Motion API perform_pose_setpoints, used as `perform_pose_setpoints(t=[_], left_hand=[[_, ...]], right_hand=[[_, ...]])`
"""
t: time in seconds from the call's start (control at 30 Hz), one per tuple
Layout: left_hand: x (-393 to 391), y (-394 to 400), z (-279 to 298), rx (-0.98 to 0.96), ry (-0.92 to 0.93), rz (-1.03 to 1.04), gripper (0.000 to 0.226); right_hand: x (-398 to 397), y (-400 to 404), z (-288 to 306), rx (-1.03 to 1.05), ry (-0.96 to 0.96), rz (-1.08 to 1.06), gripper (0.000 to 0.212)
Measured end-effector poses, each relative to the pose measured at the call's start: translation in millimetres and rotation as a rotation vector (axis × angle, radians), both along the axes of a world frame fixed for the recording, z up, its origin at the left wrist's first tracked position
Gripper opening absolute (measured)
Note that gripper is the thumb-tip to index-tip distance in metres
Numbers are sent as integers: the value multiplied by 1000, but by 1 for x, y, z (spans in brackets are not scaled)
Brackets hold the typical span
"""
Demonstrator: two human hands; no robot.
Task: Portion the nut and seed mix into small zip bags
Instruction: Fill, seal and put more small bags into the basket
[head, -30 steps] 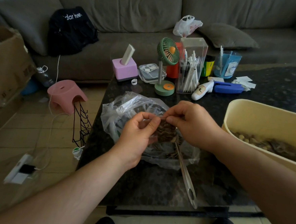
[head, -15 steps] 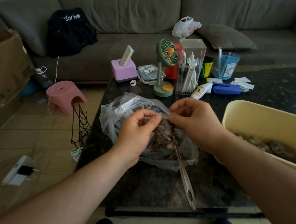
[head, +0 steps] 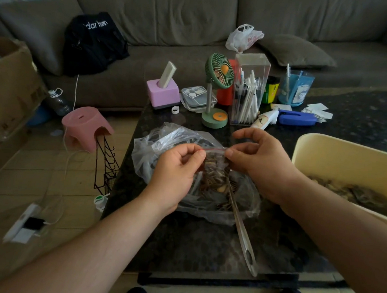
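A small clear zip bag [head: 213,170] with a red seal line hangs between my hands, filled with nuts and seeds. My left hand [head: 177,170] pinches its top left corner, and my right hand [head: 255,160] pinches the top right end of the seal. Under it lies a crumpled clear plastic bag [head: 156,143] on the dark table [head: 192,244]. A metal spoon [head: 241,232] rests with its handle pointing toward me. The yellow tub [head: 338,158] at the right holds the nut and seed mix [head: 356,194].
At the table's far side stand a green desk fan [head: 217,88], a clear pen box [head: 249,88], a pink block holder [head: 163,94], a blue cup [head: 295,89] and a blue stapler [head: 297,114]. A pink stool [head: 86,125] and black wire rack [head: 106,165] are on the floor left.
My hands have drawn apart along the bag's top, the right hand sliding right, so the red seal line now shows stretched between them.
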State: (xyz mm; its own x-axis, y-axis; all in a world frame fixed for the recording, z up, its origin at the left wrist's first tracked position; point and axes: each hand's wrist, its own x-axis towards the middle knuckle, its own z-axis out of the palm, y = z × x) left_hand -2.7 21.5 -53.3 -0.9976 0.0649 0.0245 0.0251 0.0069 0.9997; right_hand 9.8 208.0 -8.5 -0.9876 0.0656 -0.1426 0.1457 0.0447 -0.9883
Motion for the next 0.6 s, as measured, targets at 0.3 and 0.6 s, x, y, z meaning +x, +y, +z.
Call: perform_pose_setpoints(t=[0.3, 0.6], left_hand=[[-2, -1, -4, -22, -1, 44, 13], [0, 2, -1, 11, -42, -7, 13]], right_hand=[[3, 3, -1, 197, 62, 117, 49], [2, 1, -2, 388, 219, 36, 33]])
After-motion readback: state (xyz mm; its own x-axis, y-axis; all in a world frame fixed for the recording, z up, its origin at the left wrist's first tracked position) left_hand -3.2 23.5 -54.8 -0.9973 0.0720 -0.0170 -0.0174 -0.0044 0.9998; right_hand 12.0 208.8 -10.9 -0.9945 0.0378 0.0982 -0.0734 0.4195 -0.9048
